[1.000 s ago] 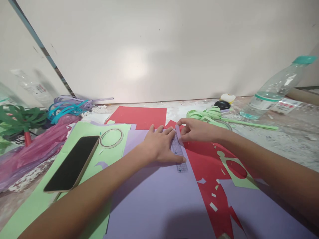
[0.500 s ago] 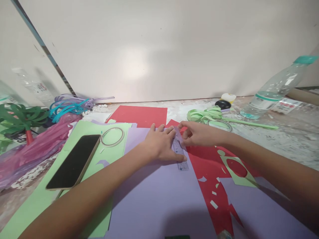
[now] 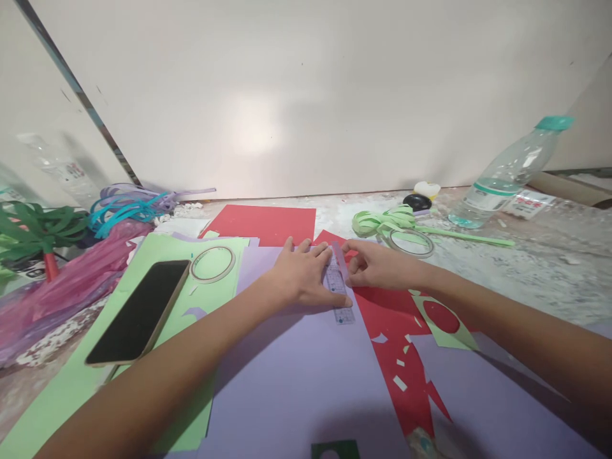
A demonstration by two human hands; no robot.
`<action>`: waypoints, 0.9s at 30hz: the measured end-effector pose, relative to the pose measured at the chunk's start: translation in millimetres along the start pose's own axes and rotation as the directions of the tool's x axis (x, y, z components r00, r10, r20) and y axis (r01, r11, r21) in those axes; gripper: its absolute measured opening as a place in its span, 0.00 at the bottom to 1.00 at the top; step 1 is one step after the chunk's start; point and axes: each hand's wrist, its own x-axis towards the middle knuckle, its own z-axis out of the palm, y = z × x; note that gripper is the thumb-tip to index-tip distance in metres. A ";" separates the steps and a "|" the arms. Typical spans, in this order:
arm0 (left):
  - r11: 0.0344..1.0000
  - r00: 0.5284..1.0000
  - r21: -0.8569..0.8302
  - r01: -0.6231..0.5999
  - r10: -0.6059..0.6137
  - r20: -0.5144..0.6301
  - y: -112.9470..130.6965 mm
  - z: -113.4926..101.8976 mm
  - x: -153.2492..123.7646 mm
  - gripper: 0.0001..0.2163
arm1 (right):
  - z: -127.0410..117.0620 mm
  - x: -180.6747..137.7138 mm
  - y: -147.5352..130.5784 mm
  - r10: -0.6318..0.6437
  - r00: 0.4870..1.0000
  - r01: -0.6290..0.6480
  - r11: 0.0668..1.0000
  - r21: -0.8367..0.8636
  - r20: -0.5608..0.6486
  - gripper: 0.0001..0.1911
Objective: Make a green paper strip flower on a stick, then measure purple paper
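My left hand (image 3: pixel 302 275) lies spread on a purple sheet of paper (image 3: pixel 291 376), its fingers and thumb pressing a clear plastic ruler (image 3: pixel 343 315) along the sheet's right edge. Close beside it, my right hand (image 3: pixel 370 262) is closed in a pinch on a narrow purple paper strip (image 3: pixel 340 260) at the sheet's top right corner. The strip is raised against the ruler's edge; whether it is still joined to the sheet I cannot tell. Part of the ruler is hidden under my left hand. Red paper (image 3: pixel 377 312) lies beneath the purple sheet.
On green paper at left lie a phone (image 3: pixel 141 312) and a tape roll (image 3: pixel 213 279). Green ribbon-like strips (image 3: pixel 382 222), another tape ring (image 3: pixel 431 245) and a leaning water bottle (image 3: pixel 507 175) are at right. Paper scraps (image 3: pixel 400 383) dot the red paper. A white wall stands behind.
My right hand draws the purple strip slightly, turning it more upright along the ruler. My left hand stays pressed on the ruler. The whole view has shifted a little.
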 end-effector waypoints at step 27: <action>0.999 0.999 0.024 -0.026 0.027 -0.022 1.7 0.7 1.9 0.48 | 4.5 -1.9 7.0 -0.074 0.997 0.074 0.996 0.039 -0.005 0.12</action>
